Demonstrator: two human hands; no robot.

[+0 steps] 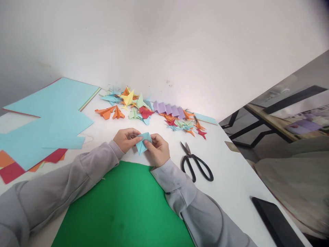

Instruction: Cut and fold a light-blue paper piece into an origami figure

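Note:
A small light-blue folded paper (143,145) is held up between my two hands, its creases showing and a point facing down. My left hand (126,139) is closed on its left edge, thumb on the front. On the right side, my right hand (159,149) pinches the same paper with the thumb pressed on its face. Below the hands a green sheet (123,202) covers the near part of the white table (226,164). Black-handled scissors (190,157) lie right of my right hand, blades slightly apart and pointing away.
Folded paper figures in several colours (128,97) are heaped along the wall, with purple pleated paper (168,109) beside them. Large light-blue sheets (51,123) and red and orange pieces (12,171) lie at left. A black phone-like slab (279,219) rests near the right edge.

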